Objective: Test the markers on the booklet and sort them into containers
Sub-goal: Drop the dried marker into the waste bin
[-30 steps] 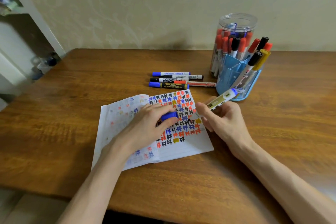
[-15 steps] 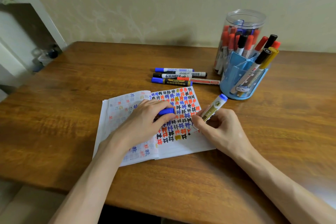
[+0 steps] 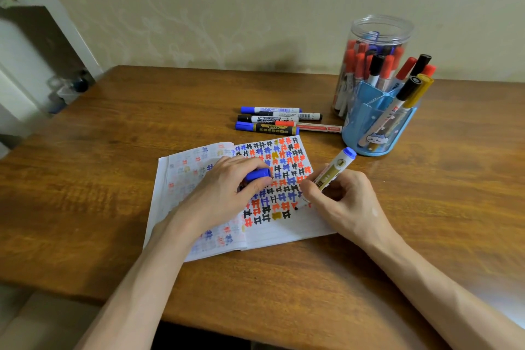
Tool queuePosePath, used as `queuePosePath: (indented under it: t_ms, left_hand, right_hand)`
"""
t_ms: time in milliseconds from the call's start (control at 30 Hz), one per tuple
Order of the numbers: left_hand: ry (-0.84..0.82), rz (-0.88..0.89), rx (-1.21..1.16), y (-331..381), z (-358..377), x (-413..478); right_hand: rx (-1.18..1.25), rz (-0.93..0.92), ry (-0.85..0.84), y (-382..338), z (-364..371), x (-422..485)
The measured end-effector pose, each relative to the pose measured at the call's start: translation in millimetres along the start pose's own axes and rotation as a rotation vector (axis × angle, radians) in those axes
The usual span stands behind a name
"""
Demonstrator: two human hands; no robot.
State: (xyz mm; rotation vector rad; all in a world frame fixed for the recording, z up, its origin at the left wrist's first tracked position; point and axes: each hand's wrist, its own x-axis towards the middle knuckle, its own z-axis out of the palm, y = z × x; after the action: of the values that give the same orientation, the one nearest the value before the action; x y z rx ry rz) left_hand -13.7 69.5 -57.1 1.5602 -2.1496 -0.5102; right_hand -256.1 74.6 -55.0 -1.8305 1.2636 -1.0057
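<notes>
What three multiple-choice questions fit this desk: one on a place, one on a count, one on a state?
1. Where does the blue plastic pen holder stand? A) in front of the clear plastic jar B) on a chair C) on the floor
2. How many loose markers lie on the wooden table behind the open paper booklet? A) one B) four C) nine
3. The gold-labelled white marker in the right hand is: A) capped B) uncapped C) snapped in two
1 A: the holder covers the jar's lower front. 2 B: four lie side by side. 3 B: its dark tip is bare; the left hand holds a blue cap.
</notes>
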Motion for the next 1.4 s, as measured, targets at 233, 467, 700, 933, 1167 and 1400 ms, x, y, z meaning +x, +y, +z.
queuePosePath:
  t_ms: [233,467,700,933,1167,1400]
  left_hand:
    - [0.011,0.010,-0.015,0,0,0]
    - [0.042,0.027,-0.033,2,-1,-1]
    - [0.044,0.023,-0.081,2,-2,-2]
    - [0.082,0.077,-0.228,13,-8,-4]
    - [0.112,0.043,-0.324,18,-10,-6]
    - [0.092,0.087,-0.327,21,-9,-7]
  right_hand:
    - [-0.039,-0.031,-0.056,-1,2,-2]
    - [-0.010,-0.025,-0.040,-2,1,-1]
    - [-0.009,-0.017,-0.034,-3,0,0]
    - [0.162,-0.005,0.041,-11,-4,3]
    - [0.317,-0.079,0.085,-22,-4,4]
    - [0.357,-0.015,-0.039,-23,-2,5]
